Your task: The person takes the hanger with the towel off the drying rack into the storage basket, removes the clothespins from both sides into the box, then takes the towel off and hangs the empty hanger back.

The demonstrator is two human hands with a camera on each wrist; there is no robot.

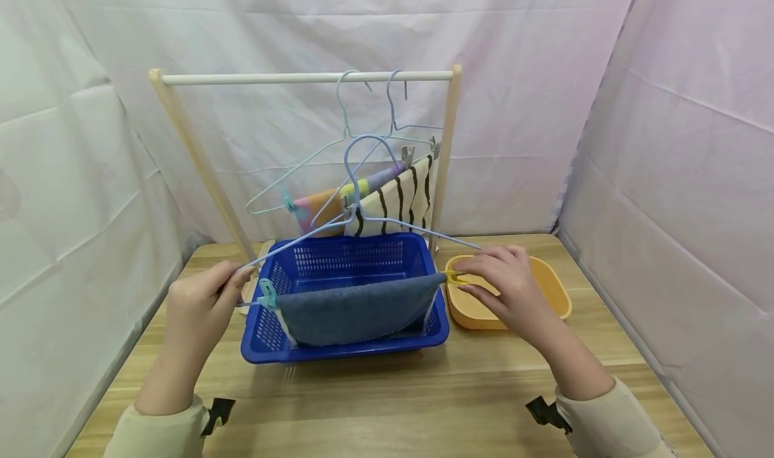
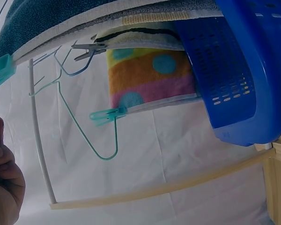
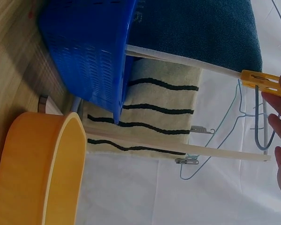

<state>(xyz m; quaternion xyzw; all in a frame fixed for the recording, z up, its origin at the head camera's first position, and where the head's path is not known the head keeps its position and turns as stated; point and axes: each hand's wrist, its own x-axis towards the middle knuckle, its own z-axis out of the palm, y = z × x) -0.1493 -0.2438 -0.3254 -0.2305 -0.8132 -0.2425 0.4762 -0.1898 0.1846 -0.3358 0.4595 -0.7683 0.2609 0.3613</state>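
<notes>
Gripping the left end of a pale wire hanger (image 1: 363, 196), the person's left hand (image 1: 199, 303) has its fingers curled round the wire, while the right hand (image 1: 504, 287) pinches a yellow clothespin (image 1: 455, 278) at the hanger's other end. Between them a dark blue towel (image 1: 357, 310) hangs from the hanger over a blue plastic basket (image 1: 345, 256), a teal clothespin (image 1: 267, 294) already fastening its left corner. Held level at both ends, the hanger likely keeps the towel taut for pinning.

Beside the basket sits an orange bowl (image 1: 553, 283). Behind, a wooden rack (image 1: 302, 78) carries two hangers with a spotted towel (image 1: 320, 206) and a striped towel (image 1: 402, 199).

Only the head view shows both hands together. From below, the left wrist view shows the spotted towel's own teal clip (image 2: 105, 115). In the right wrist view the striped towel's metal clips (image 3: 187, 161) appear.
</notes>
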